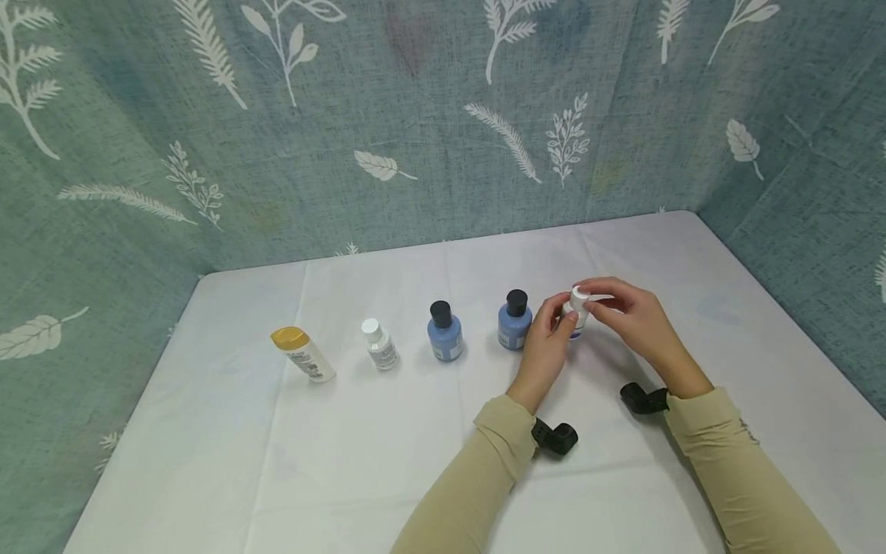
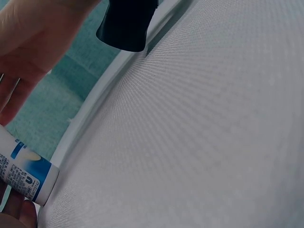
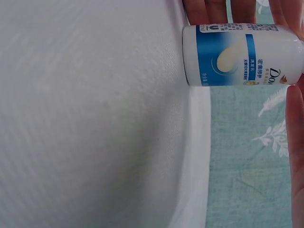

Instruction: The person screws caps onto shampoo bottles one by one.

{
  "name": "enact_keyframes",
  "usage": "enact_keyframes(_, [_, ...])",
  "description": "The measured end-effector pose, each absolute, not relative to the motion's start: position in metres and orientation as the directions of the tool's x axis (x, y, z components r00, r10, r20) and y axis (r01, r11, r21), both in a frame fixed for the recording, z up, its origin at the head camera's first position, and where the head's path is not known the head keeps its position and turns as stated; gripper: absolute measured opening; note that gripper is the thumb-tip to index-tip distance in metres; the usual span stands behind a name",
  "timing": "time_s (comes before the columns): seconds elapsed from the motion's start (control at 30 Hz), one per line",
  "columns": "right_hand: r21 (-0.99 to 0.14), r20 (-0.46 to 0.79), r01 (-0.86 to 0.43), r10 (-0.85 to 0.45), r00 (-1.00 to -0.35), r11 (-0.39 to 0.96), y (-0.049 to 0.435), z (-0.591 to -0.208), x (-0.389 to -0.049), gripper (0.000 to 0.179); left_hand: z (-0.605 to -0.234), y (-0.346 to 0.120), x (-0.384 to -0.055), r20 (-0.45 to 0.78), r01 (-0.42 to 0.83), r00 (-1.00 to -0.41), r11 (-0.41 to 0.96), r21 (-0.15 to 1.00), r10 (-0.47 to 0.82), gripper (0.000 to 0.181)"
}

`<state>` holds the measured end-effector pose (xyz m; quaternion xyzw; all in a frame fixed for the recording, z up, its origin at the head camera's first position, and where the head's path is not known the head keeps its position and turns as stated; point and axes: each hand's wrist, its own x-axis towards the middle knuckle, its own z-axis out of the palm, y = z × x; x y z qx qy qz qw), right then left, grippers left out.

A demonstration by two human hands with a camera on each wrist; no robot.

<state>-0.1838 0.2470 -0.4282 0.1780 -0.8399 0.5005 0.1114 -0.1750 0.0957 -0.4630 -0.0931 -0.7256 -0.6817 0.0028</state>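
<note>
A small white shampoo bottle with a blue label [image 3: 223, 57] stands upright at the right of the table. My left hand [image 1: 543, 346] grips its body from the left, thumb in front. From the right, my right hand [image 1: 633, 315] pinches the white cap [image 1: 580, 293] between thumb and fingers. Fingers partly hide the bottle in the head view. In the left wrist view the bottle's base [image 2: 50, 185] is down at the white tabletop. Just left of my left hand stands a blue bottle with a black cap [image 1: 514, 327].
Further left along the row are a second blue bottle [image 1: 445, 338], a small white bottle [image 1: 382, 350] and a white bottle with a gold cap [image 1: 309, 360]. They stand on a white-covered table [image 1: 367, 462]. Leaf-patterned green cloth [image 1: 415, 115] hangs behind.
</note>
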Motion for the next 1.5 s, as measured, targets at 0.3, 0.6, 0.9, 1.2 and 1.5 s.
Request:
enact_keyframes(0.3, [-0.798,0.376,-0.418,-0.183,-0.908,0.435,0.246,-0.426,-0.184,0.026,-0.463,0.095,-0.175,0.131,0.139,-0.982,0.052,0.989,0.133,0.030])
enact_keyframes(0.6, [-0.817,0.353,-0.397,-0.182,-0.918,0.419,0.246,-0.424,-0.182,0.028,-0.462,0.094,-0.174,0.143,0.147,-0.981,0.020,0.989,0.134,0.030])
enact_keyframes(0.9, [-0.809,0.322,-0.368,-0.179,-0.930,0.457,0.246,-0.426,-0.183,0.031,-0.434,0.089,-0.159,0.148,0.151,-0.979,0.011,0.988,0.139,0.030])
enact_keyframes(1.2, [-0.794,0.342,-0.385,-0.178,-0.923,0.470,0.246,-0.428,-0.184,0.034,-0.433,0.089,-0.158,0.142,0.145,-0.979,0.009,0.989,0.147,0.031])
enact_keyframes(1.5, [-0.797,0.329,-0.379,-0.189,-0.925,0.470,0.241,-0.414,-0.176,0.034,-0.433,0.089,-0.158,0.136,0.140,-0.980,0.018,0.990,0.143,0.031])
